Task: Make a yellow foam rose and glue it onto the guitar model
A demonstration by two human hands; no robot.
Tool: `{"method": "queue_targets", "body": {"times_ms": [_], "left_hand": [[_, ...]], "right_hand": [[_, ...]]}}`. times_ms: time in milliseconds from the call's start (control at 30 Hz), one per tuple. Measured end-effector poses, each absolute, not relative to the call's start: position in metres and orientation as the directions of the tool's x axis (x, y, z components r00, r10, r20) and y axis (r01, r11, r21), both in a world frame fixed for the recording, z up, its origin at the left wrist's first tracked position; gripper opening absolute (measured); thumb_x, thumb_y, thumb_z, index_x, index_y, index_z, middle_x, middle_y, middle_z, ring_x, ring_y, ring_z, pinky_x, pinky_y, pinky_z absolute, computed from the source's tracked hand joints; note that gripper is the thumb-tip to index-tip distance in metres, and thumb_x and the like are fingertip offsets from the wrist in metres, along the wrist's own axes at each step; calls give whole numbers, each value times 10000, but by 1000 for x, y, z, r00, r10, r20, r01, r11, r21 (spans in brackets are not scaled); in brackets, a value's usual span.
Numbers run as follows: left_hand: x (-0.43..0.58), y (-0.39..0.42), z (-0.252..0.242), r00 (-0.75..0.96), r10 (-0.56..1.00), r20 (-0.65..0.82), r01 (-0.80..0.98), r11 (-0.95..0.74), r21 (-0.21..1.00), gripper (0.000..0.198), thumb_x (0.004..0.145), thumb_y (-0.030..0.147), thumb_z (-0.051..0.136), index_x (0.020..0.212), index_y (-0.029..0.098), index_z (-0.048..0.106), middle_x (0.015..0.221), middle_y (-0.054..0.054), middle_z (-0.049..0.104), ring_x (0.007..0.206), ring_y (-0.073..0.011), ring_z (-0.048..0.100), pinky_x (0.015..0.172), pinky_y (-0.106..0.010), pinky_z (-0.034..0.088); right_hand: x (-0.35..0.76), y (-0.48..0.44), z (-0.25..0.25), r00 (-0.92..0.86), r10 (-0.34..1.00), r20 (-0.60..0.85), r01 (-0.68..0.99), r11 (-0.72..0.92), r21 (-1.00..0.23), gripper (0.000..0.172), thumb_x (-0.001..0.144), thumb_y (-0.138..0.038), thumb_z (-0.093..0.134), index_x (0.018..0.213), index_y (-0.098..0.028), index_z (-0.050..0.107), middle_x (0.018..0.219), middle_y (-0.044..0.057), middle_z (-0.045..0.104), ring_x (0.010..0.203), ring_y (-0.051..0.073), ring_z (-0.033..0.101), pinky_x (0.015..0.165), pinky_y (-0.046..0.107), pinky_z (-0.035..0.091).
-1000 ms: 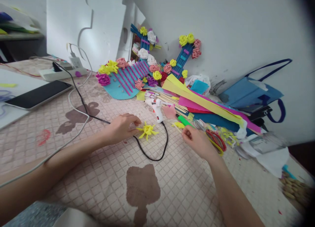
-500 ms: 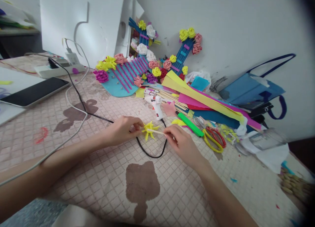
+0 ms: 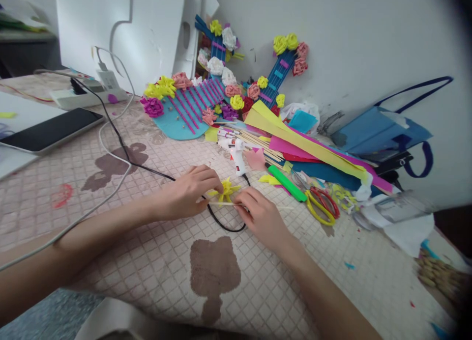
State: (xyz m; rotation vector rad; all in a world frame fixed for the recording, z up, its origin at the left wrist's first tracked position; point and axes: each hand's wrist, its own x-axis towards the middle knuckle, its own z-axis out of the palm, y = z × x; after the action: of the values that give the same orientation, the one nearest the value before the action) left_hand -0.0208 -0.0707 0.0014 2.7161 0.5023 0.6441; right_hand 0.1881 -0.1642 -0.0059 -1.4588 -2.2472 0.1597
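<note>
A small yellow paper flower (image 3: 226,189) with spiky petals lies on the checked pink tablecloth (image 3: 155,261) at the middle. My left hand (image 3: 191,191) is closed, pinching the flower's left side. My right hand (image 3: 258,217) is closed on a thin wooden stick (image 3: 228,203) that runs across the flower's underside. Both hands meet over a loop of black cable (image 3: 221,225).
A white glue gun (image 3: 236,154) lies just behind the flower. Right of it are a green marker (image 3: 286,183), red and yellow scissors (image 3: 321,205) and coloured paper sheets (image 3: 309,151). Blue foam guitars with paper roses (image 3: 191,106) lean at the back. A phone (image 3: 49,129) and power strip (image 3: 83,97) sit left.
My right hand came left from the scissors with the stick and brought it to the flower. My left hand closed tighter on the flower. The camera shifted slightly.
</note>
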Motion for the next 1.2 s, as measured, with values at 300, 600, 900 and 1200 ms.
{"method": "queue_targets", "body": {"times_ms": [300, 600, 900, 1200], "left_hand": [[-17, -74, -6, 871, 332, 362, 247, -933, 263, 188, 793, 163, 547, 976, 202, 567, 966, -36, 610, 985, -213, 498, 881, -360, 334], [-16, -74, -4, 883, 280, 377, 225, -957, 183, 114, 870, 167, 503, 938, 206, 586, 952, -27, 629, 972, -190, 514, 884, -346, 331], [-15, -76, -2, 892, 269, 363, 216, -960, 179, 162, 898, 174, 456, 866, 208, 612, 893, -22, 630, 905, -165, 527, 865, -343, 324], [-15, -74, -3, 898, 283, 338, 247, -958, 146, 171, 897, 160, 437, 856, 196, 599, 876, -26, 626, 905, -177, 525, 858, -355, 310]], "right_hand": [[183, -162, -10, -313, 892, 325, 850, 416, -323, 131, 911, -167, 428, 896, -201, 553, 915, 57, 573, 855, 179, 569, 730, 295, 485], [179, -161, -14, -320, 894, 314, 854, 415, -313, 127, 917, -174, 420, 897, -198, 544, 929, 65, 563, 870, 186, 559, 732, 310, 487], [179, -160, -17, -312, 889, 336, 852, 418, -315, 133, 912, -183, 427, 898, -199, 558, 924, 61, 569, 861, 183, 568, 734, 313, 493], [176, -160, -19, -344, 870, 353, 839, 453, -300, 102, 900, -163, 452, 901, -189, 551, 942, 80, 562, 921, 217, 520, 804, 369, 465]]}}
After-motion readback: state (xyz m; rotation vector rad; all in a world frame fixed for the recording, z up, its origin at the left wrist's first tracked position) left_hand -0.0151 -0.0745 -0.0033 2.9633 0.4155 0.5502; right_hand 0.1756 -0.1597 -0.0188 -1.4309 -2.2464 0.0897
